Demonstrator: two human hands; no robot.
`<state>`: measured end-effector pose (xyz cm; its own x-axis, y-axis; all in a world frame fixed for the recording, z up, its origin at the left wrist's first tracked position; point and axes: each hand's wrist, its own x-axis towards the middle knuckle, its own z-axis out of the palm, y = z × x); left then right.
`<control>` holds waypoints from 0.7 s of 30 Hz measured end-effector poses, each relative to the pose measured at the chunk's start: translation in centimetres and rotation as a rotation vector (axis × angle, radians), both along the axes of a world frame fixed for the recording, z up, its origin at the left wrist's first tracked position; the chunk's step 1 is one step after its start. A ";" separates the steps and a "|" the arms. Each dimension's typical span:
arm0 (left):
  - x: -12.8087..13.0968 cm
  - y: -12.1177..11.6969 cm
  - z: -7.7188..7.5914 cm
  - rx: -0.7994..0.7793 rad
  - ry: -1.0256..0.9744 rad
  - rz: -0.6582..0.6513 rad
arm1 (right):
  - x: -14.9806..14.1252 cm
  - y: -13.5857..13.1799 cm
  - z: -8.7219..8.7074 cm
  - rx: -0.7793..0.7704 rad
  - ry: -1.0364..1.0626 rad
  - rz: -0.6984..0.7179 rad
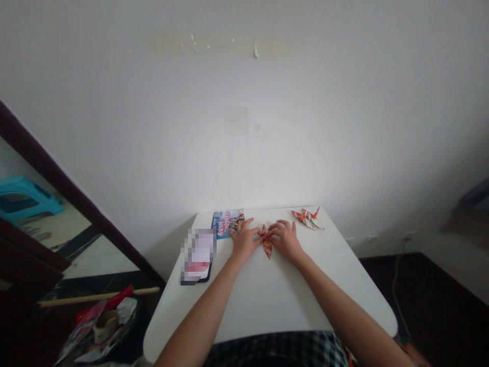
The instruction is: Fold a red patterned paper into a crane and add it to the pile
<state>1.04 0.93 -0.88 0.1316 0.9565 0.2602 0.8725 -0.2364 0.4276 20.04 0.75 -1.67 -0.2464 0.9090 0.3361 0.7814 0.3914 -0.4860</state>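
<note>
White table (267, 306): hands (266, 237) pinch folded red paper (267, 248), phone (198, 256) and flyer (225, 224) near left.

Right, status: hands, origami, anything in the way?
Left hand and right hand pinching red patterned origami piece. Blue leaflet partly hidden by left fingers. Other origami far right, clear of hands.

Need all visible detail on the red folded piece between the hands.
The folded piece is small, mostly red with pale and yellowish print, and looks like creased paper. One pointed end aims toward the person; a shorter point faces away. Its middle is partly hidden by the fingertips of the left hand and right hand, which seem to pinch it from either side. It is at or just above the white table; contact can't be told.
</note>
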 end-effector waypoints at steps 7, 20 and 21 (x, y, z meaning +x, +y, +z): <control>-1.4 0.4 0.2 -0.082 0.031 -0.066 | 0.6 0.1 0.3 -0.043 0.013 0.087; -2.0 0.2 0.4 -0.091 0.027 -0.088 | 1.4 0.7 -0.2 -0.069 0.034 0.134; -2.0 0.2 0.4 -0.092 0.029 -0.086 | 1.5 0.7 -0.2 -0.068 0.034 0.132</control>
